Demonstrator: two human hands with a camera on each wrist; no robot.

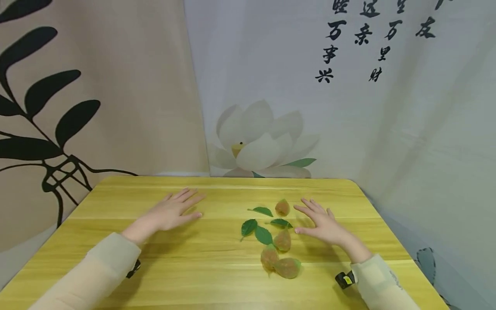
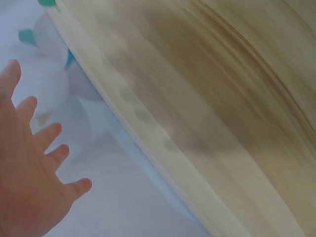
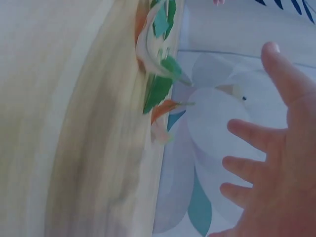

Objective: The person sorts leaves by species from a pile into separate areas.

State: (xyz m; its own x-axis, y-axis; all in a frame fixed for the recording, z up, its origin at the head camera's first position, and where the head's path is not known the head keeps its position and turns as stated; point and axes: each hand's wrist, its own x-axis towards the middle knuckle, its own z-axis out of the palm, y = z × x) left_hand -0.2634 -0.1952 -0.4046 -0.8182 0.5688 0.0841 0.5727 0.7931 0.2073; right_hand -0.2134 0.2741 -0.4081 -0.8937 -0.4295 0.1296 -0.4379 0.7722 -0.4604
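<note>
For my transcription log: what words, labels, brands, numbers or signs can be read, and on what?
"万事兴": curtain
"亲": curtain
"万里财": curtain
"友": curtain
Characters above these: cut off or unclear.
Yellow patch on the right wrist, and right sleeve mark: too small to read.

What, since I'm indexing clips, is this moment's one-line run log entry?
left hand: spread, holds nothing | right hand: spread, holds nothing, beside peach-green petals | green leaves, petals: on wood-grain table
</note>
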